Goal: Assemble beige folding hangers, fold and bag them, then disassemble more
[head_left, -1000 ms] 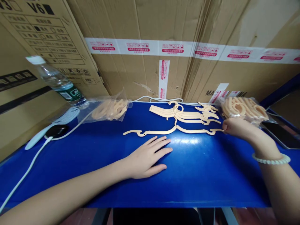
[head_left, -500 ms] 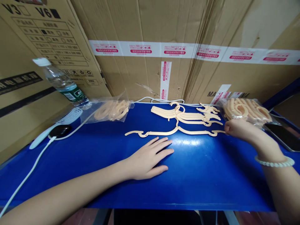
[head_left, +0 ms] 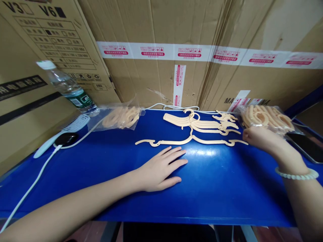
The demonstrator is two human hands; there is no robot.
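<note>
My left hand (head_left: 164,169) lies palm down on the blue table, fingers spread and holding nothing. Just beyond its fingertips lies an unfolded beige folding hanger (head_left: 174,142), its arms stretched left and right and its hook toward the back. Behind it are several more beige hangers (head_left: 209,126), bunched and overlapping. My right hand (head_left: 259,137) is curled closed at the near edge of a clear plastic bag of folded hangers (head_left: 264,117); its fingertips are hidden, so what they grip cannot be made out. A pale beaded bracelet (head_left: 296,173) circles the right wrist.
Another clear bag of hangers (head_left: 122,117) lies at the back left. Beside it are a water bottle (head_left: 73,90), a pale blue hairbrush (head_left: 75,124) and a black device (head_left: 66,139) on a white cable. A phone (head_left: 306,148) lies far right. Cardboard boxes (head_left: 156,77) stand behind.
My right hand has shifted slightly away from the right tip of the unfolded hanger, which now shows fully. The left hand stays in place; the view has moved only slightly.
</note>
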